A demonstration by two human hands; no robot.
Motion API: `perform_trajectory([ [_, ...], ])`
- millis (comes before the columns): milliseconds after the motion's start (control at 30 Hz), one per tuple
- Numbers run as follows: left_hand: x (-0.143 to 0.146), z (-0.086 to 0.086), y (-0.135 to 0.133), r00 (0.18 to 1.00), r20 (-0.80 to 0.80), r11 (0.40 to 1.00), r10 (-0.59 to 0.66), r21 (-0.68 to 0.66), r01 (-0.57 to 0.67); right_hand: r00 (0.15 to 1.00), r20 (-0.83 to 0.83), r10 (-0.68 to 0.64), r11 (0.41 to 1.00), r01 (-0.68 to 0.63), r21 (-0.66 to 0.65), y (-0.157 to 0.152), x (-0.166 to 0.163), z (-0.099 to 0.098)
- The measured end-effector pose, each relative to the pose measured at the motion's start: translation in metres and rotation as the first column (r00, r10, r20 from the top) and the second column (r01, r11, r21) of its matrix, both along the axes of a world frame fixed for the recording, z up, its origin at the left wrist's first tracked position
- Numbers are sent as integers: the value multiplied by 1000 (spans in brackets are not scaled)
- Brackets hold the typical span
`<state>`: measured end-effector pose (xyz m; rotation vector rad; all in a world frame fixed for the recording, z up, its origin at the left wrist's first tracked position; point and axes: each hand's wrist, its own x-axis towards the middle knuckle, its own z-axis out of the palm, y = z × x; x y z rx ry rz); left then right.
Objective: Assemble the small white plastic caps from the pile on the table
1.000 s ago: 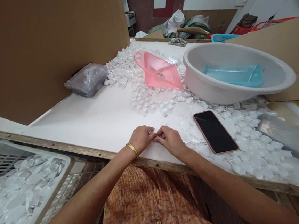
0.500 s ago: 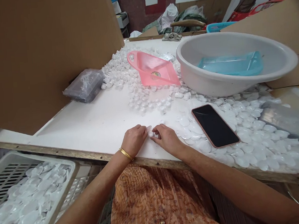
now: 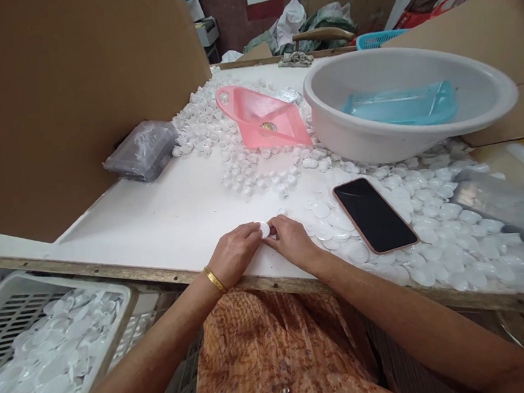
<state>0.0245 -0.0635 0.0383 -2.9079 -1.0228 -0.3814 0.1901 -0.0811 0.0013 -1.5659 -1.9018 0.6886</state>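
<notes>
My left hand (image 3: 234, 252), with a gold bangle on the wrist, and my right hand (image 3: 292, 241) meet at the near edge of the white table (image 3: 171, 210). Both are closed in a pinch on one small white plastic cap (image 3: 265, 228) held between their fingertips. Flat white discs (image 3: 430, 230) lie spread to the right of my hands. A heap of small white caps (image 3: 241, 168) lies further back in the middle.
A black phone in a pink case (image 3: 373, 213) lies on the discs. Behind it stand a large white basin (image 3: 401, 111) holding a blue tray and a pink scoop (image 3: 259, 118). A cardboard wall (image 3: 70, 97), a plastic bag (image 3: 141, 151) and a white crate of discs (image 3: 50, 349) are on the left.
The view has shifted slightly. My hands stay together at the table edge, and the small white cap now shows between my fingertips.
</notes>
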Motion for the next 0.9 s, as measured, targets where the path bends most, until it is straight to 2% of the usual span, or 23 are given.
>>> perform_trajectory([
  [167, -2, 4, 6, 997, -61, 994, -49, -104, 43, 991, -135, 12, 1000, -12, 7, -6, 3, 1],
  [267, -2, 8, 6, 999, -14, 990, -49, -136, 47, 991, -115, 61, 998, -57, 33, -6, 4, 3],
  [333, -1, 10, 5, 997, -29, 989, -66, -135, 62, 995, -78, 62, 998, -60, 20, -3, 4, 5],
  [433, 1, 13, 2, 983, -137, 988, -121, -111, 106, 996, -65, 57, 998, -57, 1, -1, 4, 7],
  [533, 2, 15, -1, 961, -222, 986, -162, -81, 147, 995, -66, 79, 996, -76, 52, -3, 6, 8],
  [633, 2, 14, -4, 950, -270, 988, -158, -46, 151, 981, 119, 155, 965, -176, 194, -11, 9, 10],
  [733, 0, 13, -6, 944, -299, 990, -139, -38, 134, 910, 371, 188, 917, -297, 265, -18, 10, 13],
  [900, -3, 10, -6, 955, -257, 988, -147, -73, 133, 828, 539, 154, 876, -367, 314, -22, 10, 13],
])
